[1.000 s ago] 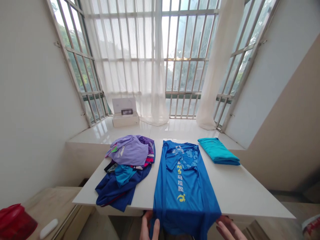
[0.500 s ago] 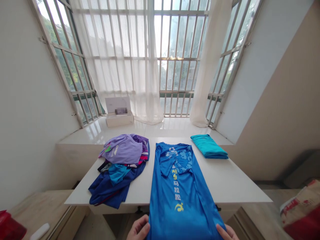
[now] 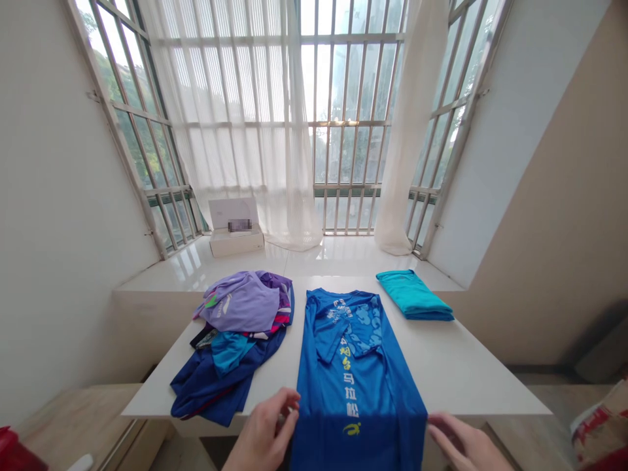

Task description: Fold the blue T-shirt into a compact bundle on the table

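A blue long-sleeved shirt [image 3: 326,386] lies in the middle of the white table, its sleeves folded inward over the body. White and yellow characters run down its centre. Its lower part drops over the table's front edge, and the hem is out of view. My left hand [image 3: 269,428] is at the shirt's left side by that edge, fingers bent and thumb apart from them. Across from it, my right hand [image 3: 466,445] has its fingertips close to the shirt's right side, with a gap between thumb and fingers. No cloth shows between the fingers of either hand.
A loose heap of purple, blue and dark clothes [image 3: 245,307] lies on the table [image 3: 471,373] at left. Folded turquoise clothing [image 3: 415,294] sits at the back right. An open white box [image 3: 237,243] stands on the window sill. A red object [image 3: 17,451] is at lower left.
Both hands have come off the shirt's lower sides and moved up to the table edge. The lower part, held out toward me before, now hangs down over the edge.
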